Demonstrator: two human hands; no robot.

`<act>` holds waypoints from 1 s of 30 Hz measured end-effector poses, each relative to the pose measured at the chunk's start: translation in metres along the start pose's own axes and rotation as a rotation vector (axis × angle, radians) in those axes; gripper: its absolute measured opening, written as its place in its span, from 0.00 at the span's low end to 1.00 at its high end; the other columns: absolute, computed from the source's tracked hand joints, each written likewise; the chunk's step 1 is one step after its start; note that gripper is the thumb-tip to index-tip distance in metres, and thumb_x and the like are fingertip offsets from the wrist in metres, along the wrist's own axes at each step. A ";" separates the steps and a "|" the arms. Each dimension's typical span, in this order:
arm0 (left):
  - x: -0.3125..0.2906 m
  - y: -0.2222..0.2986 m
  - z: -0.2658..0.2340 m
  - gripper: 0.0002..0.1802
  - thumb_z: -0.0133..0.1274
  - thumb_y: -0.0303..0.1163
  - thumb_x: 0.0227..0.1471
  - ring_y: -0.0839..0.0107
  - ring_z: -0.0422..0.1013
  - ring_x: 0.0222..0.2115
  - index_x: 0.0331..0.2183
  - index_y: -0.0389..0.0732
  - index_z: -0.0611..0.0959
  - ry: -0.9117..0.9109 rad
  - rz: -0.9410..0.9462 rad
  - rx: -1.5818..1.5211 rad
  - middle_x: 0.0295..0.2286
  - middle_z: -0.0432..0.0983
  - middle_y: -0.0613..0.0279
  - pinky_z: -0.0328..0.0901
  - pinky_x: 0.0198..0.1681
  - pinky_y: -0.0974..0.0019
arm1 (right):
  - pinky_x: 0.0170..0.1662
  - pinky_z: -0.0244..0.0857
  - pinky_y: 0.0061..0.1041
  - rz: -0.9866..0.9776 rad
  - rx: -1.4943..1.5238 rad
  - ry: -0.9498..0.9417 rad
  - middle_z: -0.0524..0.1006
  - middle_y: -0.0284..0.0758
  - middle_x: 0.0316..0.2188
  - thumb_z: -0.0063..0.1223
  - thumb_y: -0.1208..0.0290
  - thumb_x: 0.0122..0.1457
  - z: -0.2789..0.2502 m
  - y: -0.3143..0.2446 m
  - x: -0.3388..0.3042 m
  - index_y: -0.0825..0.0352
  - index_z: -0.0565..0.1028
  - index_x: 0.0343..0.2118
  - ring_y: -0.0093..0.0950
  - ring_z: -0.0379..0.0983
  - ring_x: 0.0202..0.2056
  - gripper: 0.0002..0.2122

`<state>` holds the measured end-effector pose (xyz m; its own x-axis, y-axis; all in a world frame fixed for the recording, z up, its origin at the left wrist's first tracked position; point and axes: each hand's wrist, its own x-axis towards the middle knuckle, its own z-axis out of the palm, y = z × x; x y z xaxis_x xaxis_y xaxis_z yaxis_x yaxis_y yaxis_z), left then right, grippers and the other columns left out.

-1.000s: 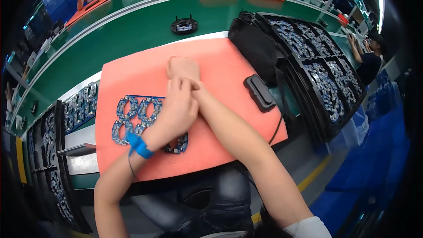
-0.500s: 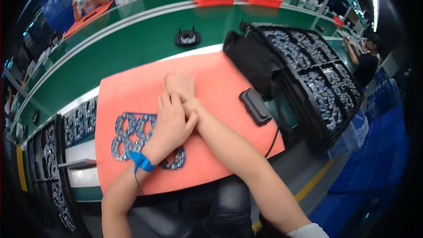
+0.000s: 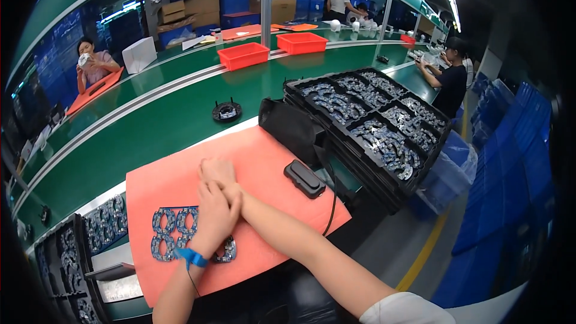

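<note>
My left hand (image 3: 217, 209), with a blue wrist strap (image 3: 192, 257) and thin cord on its arm, lies across my right wrist. Its fingers are stretched out and slightly apart, holding nothing. Beyond it, my right hand (image 3: 218, 171) rests low over the orange-pink mat (image 3: 270, 159), its back upward; its fingers are tucked out of sight. A panel of blue oval ring-shaped circuit boards (image 3: 163, 221) lies on the mat beside and partly under my left hand and wrist. One ring (image 3: 227, 251) shows to the right of that wrist.
A black oblong case (image 3: 304, 179) sits on the mat's right. Stacked black trays (image 3: 384, 117) of circuit boards stand beyond a black bag (image 3: 291, 132). Another tray (image 3: 67, 258) is at left. A black round device (image 3: 227, 112) and red bins (image 3: 243, 56) are on the green line. Co-workers sit farther off.
The view has tilted upward and turned to the right, so more of the line and room shows. My hands keep the same crossed pose over the mat.
</note>
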<state>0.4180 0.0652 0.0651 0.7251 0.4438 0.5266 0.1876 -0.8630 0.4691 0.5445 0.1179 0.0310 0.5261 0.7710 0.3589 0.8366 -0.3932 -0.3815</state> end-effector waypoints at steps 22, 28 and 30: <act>-0.036 0.019 -0.002 0.32 0.52 0.41 0.48 0.41 0.62 0.43 0.42 0.18 0.68 -0.032 0.035 -0.070 0.40 0.63 0.33 0.59 0.50 0.51 | 0.30 0.68 0.42 -0.066 -0.016 0.032 0.77 0.45 0.23 0.45 0.59 0.57 0.002 -0.010 -0.005 0.67 0.75 0.24 0.45 0.75 0.28 0.16; -0.042 0.036 0.001 0.34 0.54 0.43 0.47 0.44 0.60 0.43 0.42 0.19 0.67 -0.003 0.262 -0.095 0.39 0.62 0.36 0.62 0.48 0.53 | 0.30 0.67 0.42 -0.070 0.022 0.016 0.77 0.45 0.23 0.45 0.61 0.57 -0.007 0.008 -0.001 0.68 0.74 0.23 0.45 0.75 0.26 0.15; -0.034 0.016 -0.008 0.36 0.55 0.44 0.46 0.45 0.60 0.43 0.43 0.19 0.66 0.064 0.176 -0.056 0.40 0.62 0.37 0.61 0.49 0.53 | 0.30 0.67 0.43 -0.060 0.047 0.005 0.76 0.46 0.23 0.45 0.62 0.57 0.010 -0.001 0.001 0.69 0.74 0.23 0.45 0.74 0.26 0.15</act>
<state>0.3908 0.0386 0.0603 0.6995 0.3036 0.6469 0.0238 -0.9147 0.4035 0.5421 0.1242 0.0229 0.4760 0.7899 0.3867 0.8587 -0.3225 -0.3983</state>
